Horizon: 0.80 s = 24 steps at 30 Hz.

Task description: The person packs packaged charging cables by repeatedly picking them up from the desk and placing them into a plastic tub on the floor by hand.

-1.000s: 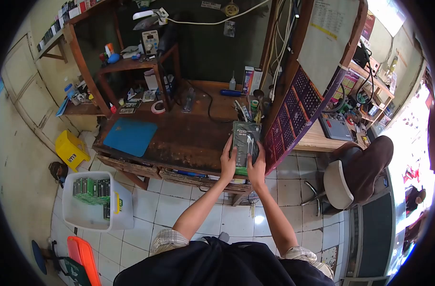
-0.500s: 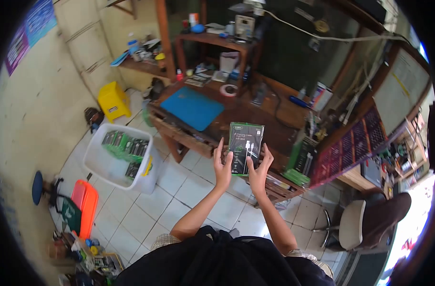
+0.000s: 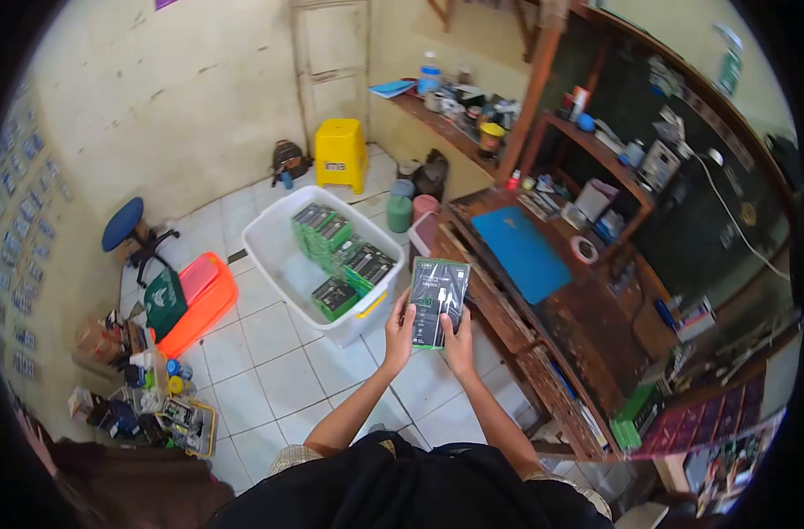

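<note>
Between both hands I hold a black and green charging cable box (image 3: 439,302), its printed front facing up at me. My left hand (image 3: 399,333) grips its left edge, thumb on the near left side. On the right edge, my right hand (image 3: 458,339) closes with the thumb over the lower front. Just beyond and to the left stands a white plastic tub (image 3: 265,256). Inside it are stacks of similar green and black boxes (image 3: 323,234), with a smaller group (image 3: 335,296) near the front wall.
To the right runs a wooden workbench (image 3: 587,339) with a blue mat (image 3: 519,254) and more green boxes (image 3: 636,414) at its near end. A yellow stool (image 3: 340,154) stands behind the tub. An orange lid (image 3: 204,300) and assorted clutter (image 3: 168,388) lie on the left.
My view has swung left, bringing the tub nearer the middle and shifting the workbench rightward. The cable box stays in both hands, now beside the tub's near right corner in view.
</note>
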### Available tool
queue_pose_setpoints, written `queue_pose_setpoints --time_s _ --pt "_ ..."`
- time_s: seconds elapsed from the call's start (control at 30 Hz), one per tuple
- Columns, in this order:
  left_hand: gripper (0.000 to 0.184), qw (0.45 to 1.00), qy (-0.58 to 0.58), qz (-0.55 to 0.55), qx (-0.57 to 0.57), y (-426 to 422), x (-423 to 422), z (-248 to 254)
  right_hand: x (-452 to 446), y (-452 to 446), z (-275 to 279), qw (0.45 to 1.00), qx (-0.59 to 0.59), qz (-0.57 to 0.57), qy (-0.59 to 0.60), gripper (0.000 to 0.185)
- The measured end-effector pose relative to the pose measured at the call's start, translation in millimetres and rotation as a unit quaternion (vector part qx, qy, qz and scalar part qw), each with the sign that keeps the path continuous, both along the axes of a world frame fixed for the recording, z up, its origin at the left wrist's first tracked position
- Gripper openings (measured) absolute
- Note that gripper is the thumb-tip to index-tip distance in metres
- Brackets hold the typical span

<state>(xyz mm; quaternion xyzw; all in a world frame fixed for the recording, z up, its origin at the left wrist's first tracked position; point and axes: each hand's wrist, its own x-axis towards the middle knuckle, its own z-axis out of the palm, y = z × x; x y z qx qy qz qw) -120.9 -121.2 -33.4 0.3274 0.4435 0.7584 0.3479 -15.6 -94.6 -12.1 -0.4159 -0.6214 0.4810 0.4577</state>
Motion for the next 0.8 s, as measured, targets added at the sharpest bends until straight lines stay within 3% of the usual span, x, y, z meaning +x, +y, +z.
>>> queue_pose_setpoints --time_s 0.1,0.2,0.37,0.47,0.53,0.57,0.67,0.8 --pt "0.044 0.999 -0.003 0.012 -0.038 -10 -42 -16 -47 4 -14 1.000 -0.006 0.026 -0.012 0.041" --pt "0.050 0.990 0.107 0.081 -0.053 -19 -73 -23 -89 13 -25 0.998 -0.009 0.054 0.031 0.038" --pt "0.049 0.988 0.065 0.105 -0.092 -15 -129 -22 -154 34 -37 0.992 -0.010 0.116 0.040 0.038" --pt "0.047 0.970 0.150 0.164 -0.099 3 -168 -39 -191 56 -54 0.989 -0.027 0.138 0.052 0.040" --pt "0.045 0.980 0.037 0.112 -0.159 15 -194 -39 -217 75 -68 0.982 -0.076 0.161 0.063 0.045" --pt "0.045 0.979 0.040 0.118 -0.162 22 -207 -44 -229 82 -75 0.981 -0.079 0.166 0.066 0.045" --pt "0.044 0.939 0.215 0.206 -0.172 43 -243 -59 -259 104 -103 0.973 -0.090 0.206 0.042 0.056" --pt "0.041 0.929 0.209 0.222 -0.208 51 -285 -73 -291 117 -97 0.953 -0.125 0.274 0.035 0.067"
